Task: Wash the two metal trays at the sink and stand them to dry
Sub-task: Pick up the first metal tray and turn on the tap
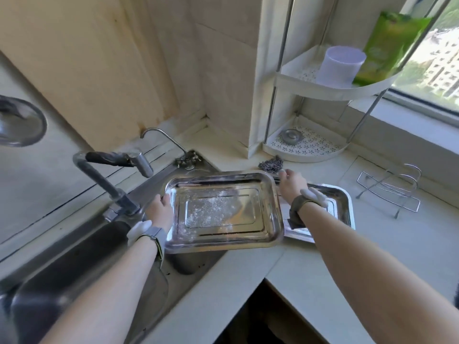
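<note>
Two metal trays, rectangular, polished. Upper tray (pixel 223 209): held roughly level over the right end of the sink (pixel 188 264) and the counter edge, floor speckled with white residue or droplets; overlaps the lower tray. Lower tray (pixel 340 207): flat on the counter (pixel 360 256), just right of the upper one, partly hidden under it and under the right forearm.

Left hand (pixel 161 212): closed on the upper tray's left short rim. Right hand (pixel 293 184): at the far right corner of the same tray, fingers curled over the rim; firmness of grip not clear. Band with white fitting on each wrist.

Surroundings, outward:
- Main faucet (pixel 111 175), spout with dark sleeve, just left of the upper tray, close to the left hand.
- Small gooseneck tap (pixel 171 145), behind the sink.
- Steel scouring pad (pixel 272 163), on the counter, just beyond the right fingertips.
- Wire rack (pixel 395 192), on the counter, right of the lower tray, apart from it.
- Corner shelf unit (pixel 310 145), two tiers: sink strainer (pixel 290 136) below; pale cup (pixel 340 65) and green packet (pixel 387 45) above.
- Window (pixel 437 58), far right.
</note>
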